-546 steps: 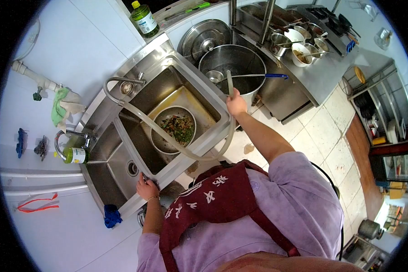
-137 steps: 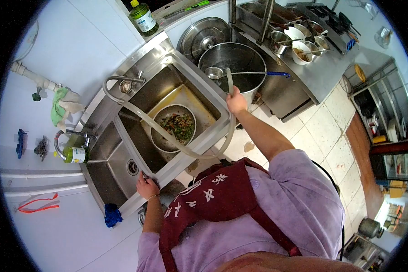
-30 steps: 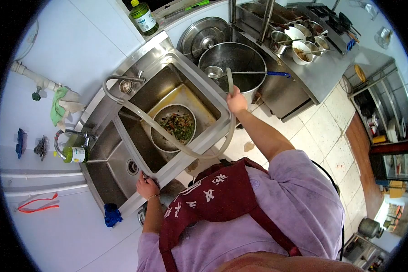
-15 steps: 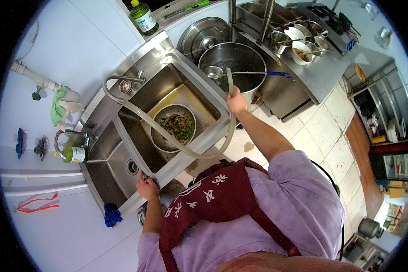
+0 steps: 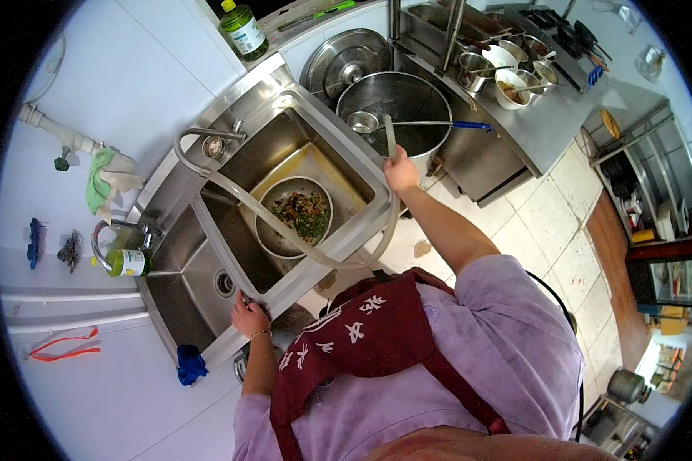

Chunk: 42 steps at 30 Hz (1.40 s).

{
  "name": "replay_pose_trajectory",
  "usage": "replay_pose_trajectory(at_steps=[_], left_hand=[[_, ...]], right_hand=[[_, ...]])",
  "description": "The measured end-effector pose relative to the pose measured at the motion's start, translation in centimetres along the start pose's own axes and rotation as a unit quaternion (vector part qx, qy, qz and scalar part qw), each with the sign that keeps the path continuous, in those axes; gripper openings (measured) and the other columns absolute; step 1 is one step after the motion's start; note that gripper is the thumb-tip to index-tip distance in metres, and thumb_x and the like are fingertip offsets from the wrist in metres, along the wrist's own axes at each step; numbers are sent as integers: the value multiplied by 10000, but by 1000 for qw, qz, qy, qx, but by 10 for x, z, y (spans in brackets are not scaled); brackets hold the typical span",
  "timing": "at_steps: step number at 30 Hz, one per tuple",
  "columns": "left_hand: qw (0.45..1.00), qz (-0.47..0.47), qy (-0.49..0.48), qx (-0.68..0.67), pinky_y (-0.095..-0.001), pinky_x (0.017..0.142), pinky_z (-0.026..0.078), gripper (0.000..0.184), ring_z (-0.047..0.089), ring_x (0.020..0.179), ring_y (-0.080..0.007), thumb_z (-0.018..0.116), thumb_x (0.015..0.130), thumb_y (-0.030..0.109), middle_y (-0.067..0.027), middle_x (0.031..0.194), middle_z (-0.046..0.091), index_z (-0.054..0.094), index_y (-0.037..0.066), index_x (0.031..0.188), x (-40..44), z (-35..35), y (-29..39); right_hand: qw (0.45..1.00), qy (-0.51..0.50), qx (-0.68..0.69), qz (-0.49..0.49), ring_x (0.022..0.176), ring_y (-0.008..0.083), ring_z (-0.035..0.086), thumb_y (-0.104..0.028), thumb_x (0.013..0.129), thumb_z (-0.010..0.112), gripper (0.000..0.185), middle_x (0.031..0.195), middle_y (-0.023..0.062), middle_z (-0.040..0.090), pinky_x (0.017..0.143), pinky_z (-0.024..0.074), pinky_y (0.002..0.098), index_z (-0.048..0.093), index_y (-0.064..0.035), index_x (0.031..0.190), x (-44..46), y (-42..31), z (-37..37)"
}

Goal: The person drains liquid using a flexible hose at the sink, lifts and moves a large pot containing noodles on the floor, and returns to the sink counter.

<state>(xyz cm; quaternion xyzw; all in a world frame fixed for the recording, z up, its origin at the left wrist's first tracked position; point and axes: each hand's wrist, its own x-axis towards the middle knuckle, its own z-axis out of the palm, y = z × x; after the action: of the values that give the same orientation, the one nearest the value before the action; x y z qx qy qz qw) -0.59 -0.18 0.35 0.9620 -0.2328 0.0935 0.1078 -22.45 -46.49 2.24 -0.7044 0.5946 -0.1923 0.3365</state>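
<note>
My right hand (image 5: 401,172) is wrapped round a pale flexible hose (image 5: 269,220), near its end. The hose runs from the curved faucet (image 5: 186,146), across the large sink basin, and loops up to the rim of a deep metal pot (image 5: 346,94). A ladle (image 5: 427,124) with a blue handle end lies across that pot. My left hand (image 5: 249,316) rests on the sink's front edge (image 5: 284,296), beside the small basin; whether its fingers grip anything is hard to tell. In the large basin sits a round bowl (image 5: 329,223) of chopped green and red food scraps.
A large lid (image 5: 347,61) leans on the wall behind the pot. Bowls and small pots, including a white bowl (image 5: 509,98), stand on the steel counter (image 5: 542,142) at right. Green bottles stand by the window (image 5: 246,34) and small faucet (image 5: 128,263). A blue cloth (image 5: 191,365) hangs at the sink corner.
Compared with the oldest frame, the ladle and its bowl have shifted slightly in the pot, and the pot appears fuller. Both hands keep nearly the same places.
</note>
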Motion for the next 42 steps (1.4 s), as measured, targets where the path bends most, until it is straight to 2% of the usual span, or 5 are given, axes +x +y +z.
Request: replay_pose_trajectory(at_steps=[35,41,42], left_hand=[[1000,14,13,-14,-479,797,405,478,537,874,-353,478,805,218,-144,910,573,523,178,1280,0,3,-3],[1000,9,9,-12,-482,805,405,474,537,883,-355,477,806,217,-147,915,575,529,171,1275,1,1,-2],[1000,9,9,-12,-482,805,405,474,537,883,-355,477,806,217,-147,915,575,529,171,1275,0,0,-1]], right_hand=[[1000,-10,1,4,983,389,603,-297,867,504,544,1043,235,634,883,459,455,381,-85,1353,-6,-8,-8],[1000,-5,-2,9,975,389,605,-289,864,504,544,1037,233,636,878,461,456,381,-84,1353,-1,-2,-2],[1000,4,-15,-9,919,392,619,-292,871,477,540,987,231,647,832,478,467,357,-83,1354,0,1,1]])
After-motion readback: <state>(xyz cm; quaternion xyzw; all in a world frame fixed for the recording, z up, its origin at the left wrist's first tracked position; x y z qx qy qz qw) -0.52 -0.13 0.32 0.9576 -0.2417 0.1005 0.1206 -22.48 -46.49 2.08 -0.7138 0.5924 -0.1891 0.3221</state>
